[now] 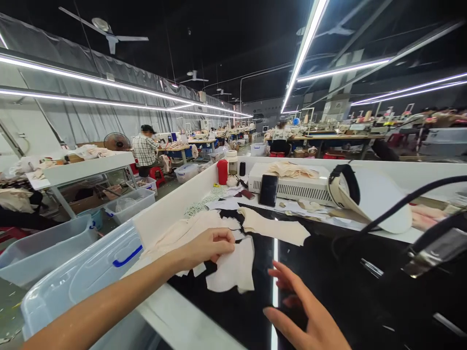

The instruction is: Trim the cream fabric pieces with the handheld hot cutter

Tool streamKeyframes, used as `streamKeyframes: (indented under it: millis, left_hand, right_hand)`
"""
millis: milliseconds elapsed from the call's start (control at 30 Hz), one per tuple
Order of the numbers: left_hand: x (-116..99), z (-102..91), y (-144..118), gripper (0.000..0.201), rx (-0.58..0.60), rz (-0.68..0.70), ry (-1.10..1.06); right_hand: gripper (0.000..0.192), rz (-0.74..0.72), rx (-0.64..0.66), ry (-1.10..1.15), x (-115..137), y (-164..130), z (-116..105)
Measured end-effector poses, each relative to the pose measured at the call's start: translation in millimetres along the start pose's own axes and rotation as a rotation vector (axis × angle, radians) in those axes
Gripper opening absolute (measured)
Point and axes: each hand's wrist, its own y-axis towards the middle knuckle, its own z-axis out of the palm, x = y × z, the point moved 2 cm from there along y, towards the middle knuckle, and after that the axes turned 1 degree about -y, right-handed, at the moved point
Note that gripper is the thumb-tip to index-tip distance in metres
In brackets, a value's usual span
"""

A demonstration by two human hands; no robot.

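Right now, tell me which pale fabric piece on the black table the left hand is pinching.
The white fabric piece under the left hand, nearest the table's front edge; the beige pieces lie farther back, untouched.

text: none legible | labels: none | signs: none (far benches too blurred)

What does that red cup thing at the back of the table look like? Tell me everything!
The red container is a small, plain cylinder that looks like plastic. It stands upright near the white side wall at the table's far end, beside a pale jar and a small dark bottle. No hand touches it. Whether it has a lid is unclear.
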Motion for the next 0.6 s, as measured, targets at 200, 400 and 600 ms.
streamKeyframes:
  millis: [200, 400, 600]
  left_hand:
    - [-9.6, 43.9, -5.6, 0.039, 0.131, -0.041, -0.142]
    - [2.8, 55.5, -3.9, 0.048, 0.144, -0.078, -0.109]
    - [9.5, 55.0, -1.1, 0.049, 0.073, -0.034, -0.018]
  right_hand:
    - [0.057, 0.206, 0.446, 0.292, 31.8, 10.7, 19.5]
    - [0.056, 0.21, 0.455, 0.305, 23.7, 0.2, 24.5]
    - [0.04, 0.254, 0.511, 0.243, 28.6, -2.4, 28.5]
